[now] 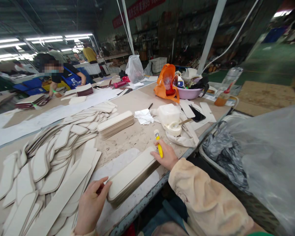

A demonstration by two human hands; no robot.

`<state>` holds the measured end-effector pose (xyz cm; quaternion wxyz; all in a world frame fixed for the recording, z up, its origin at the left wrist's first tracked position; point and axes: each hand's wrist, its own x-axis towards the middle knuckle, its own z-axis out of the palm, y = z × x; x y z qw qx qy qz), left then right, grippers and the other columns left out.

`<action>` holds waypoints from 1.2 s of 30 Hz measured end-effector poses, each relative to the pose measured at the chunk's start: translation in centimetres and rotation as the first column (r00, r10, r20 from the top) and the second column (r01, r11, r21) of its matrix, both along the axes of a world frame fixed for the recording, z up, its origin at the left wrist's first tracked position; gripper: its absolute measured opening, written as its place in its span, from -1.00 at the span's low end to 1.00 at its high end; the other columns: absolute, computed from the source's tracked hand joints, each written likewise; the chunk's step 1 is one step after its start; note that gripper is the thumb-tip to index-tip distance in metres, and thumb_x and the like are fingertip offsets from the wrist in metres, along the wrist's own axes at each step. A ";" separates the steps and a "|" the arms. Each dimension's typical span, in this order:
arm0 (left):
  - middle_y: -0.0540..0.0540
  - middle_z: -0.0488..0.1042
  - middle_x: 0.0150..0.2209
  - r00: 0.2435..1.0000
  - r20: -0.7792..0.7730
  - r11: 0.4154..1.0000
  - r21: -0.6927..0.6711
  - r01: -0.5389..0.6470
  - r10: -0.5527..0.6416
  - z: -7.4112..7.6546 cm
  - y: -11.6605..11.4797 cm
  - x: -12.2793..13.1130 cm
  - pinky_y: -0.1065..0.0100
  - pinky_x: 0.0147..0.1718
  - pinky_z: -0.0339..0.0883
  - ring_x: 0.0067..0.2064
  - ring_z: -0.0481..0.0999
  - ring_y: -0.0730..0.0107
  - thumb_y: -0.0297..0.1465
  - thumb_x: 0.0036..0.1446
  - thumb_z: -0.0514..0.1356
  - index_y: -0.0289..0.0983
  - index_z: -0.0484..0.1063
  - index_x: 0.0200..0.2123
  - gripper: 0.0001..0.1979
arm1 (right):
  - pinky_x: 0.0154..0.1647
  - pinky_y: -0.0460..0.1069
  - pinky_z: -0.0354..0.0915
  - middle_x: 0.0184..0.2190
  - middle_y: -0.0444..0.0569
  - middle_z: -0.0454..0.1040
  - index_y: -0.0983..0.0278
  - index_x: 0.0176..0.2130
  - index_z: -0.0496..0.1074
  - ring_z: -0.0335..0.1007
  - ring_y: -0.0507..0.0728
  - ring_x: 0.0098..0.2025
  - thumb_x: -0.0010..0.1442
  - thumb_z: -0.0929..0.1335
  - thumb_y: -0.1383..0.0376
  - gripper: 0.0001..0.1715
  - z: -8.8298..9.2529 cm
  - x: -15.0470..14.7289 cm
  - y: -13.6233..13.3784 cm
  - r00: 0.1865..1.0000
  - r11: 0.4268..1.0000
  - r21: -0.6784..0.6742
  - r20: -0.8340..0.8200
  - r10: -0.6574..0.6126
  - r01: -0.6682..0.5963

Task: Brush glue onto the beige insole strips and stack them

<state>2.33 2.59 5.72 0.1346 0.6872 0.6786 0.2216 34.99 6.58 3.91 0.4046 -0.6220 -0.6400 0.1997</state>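
Observation:
A stack of long, off-white strips with rounded ends [131,175] lies at the table's front edge. My left hand [92,203] is at the stack's left end, thumb touching the top strip, fingers loosely bent and apart. My right hand [166,155] grips a brush with a yellow handle [159,149], its pale bristles pointing up and away. Some of its fingertips rest on the right end of the top strip. Beyond this hand stands a white plastic container [169,114] with a flat stick [185,121] by its opening.
Many loose pale strips [46,160] spread over the left side. Another neat stack [116,124] lies farther back, near crumpled white paper [144,116]. An orange bag [166,83], a purple basin [189,93] and a bottle [227,87] stand behind. A co-worker [68,77] works across the table.

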 end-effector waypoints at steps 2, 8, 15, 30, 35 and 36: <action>-0.02 0.49 -0.38 1.000 -0.010 1.000 0.000 0.019 -0.019 -0.1 0.0 -0.1 0.29 -0.35 0.36 -0.37 0.49 0.29 0.03 0.07 0.10 -0.17 0.55 -0.25 -0.55 | -0.12 0.09 0.31 -0.22 -0.03 0.47 0.18 -0.18 0.24 0.44 0.20 -0.18 0.04 0.40 0.24 -0.65 0.1 0.0 0.0 0.999 1.000 0.006 -0.037 0.010 -0.010; -0.10 0.48 -0.20 0.997 -0.008 0.997 0.014 0.078 -0.078 -0.3 0.1 -0.3 0.27 -0.33 0.43 -0.34 0.50 0.31 0.02 0.11 0.07 -0.19 0.54 -0.22 -0.54 | -0.07 0.10 0.29 -0.20 -0.04 0.46 0.17 -0.19 0.22 0.42 0.21 -0.12 0.05 0.40 0.27 -0.66 0.0 0.0 -0.1 0.996 1.000 0.019 -0.088 0.019 -0.017; -0.27 0.44 0.00 0.936 -0.212 0.953 0.058 0.299 -0.281 1.1 0.7 2.4 0.04 0.08 0.30 0.04 0.42 0.03 0.04 0.04 0.16 -0.33 0.46 -0.01 -0.38 | -0.05 0.11 0.29 -0.15 0.00 0.46 0.19 -0.17 0.22 0.41 0.22 -0.11 0.04 0.42 0.25 -0.62 0.1 0.0 -0.2 0.999 1.000 0.003 -0.033 0.028 -0.028; -0.27 0.46 -0.01 0.892 -0.294 0.939 -0.089 0.331 -0.342 1.6 1.8 5.5 0.06 0.07 0.30 0.01 0.44 0.04 -0.07 0.07 0.16 -0.34 0.46 0.00 -0.45 | -0.02 0.13 0.26 -0.16 -0.01 0.44 0.18 -0.14 0.25 0.35 0.24 -0.04 0.04 0.41 0.27 -0.61 -0.4 -0.1 -0.1 0.998 0.999 -0.010 0.047 0.039 -0.039; -0.30 0.45 -0.02 0.871 -0.336 0.933 -0.095 0.348 -0.359 2.1 1.8 5.8 0.06 0.08 0.28 0.02 0.43 0.01 -0.09 0.07 0.17 -0.37 0.47 -0.02 -0.46 | -0.04 0.12 0.26 -0.15 0.00 0.44 0.19 -0.14 0.25 0.34 0.24 -0.05 0.06 0.41 0.25 -0.63 -0.2 0.1 -0.4 0.996 0.999 0.011 0.077 0.038 -0.039; -0.30 0.45 -0.02 0.865 -0.346 0.931 -0.099 0.351 -0.363 2.2 1.8 5.9 0.06 0.08 0.28 0.02 0.42 0.01 -0.09 0.07 0.17 -0.36 0.47 -0.01 -0.46 | -0.05 0.12 0.27 -0.15 0.01 0.44 0.19 -0.14 0.26 0.34 0.25 -0.05 0.07 0.41 0.23 -0.64 -0.1 0.1 -0.5 0.996 0.999 0.018 0.084 0.039 -0.041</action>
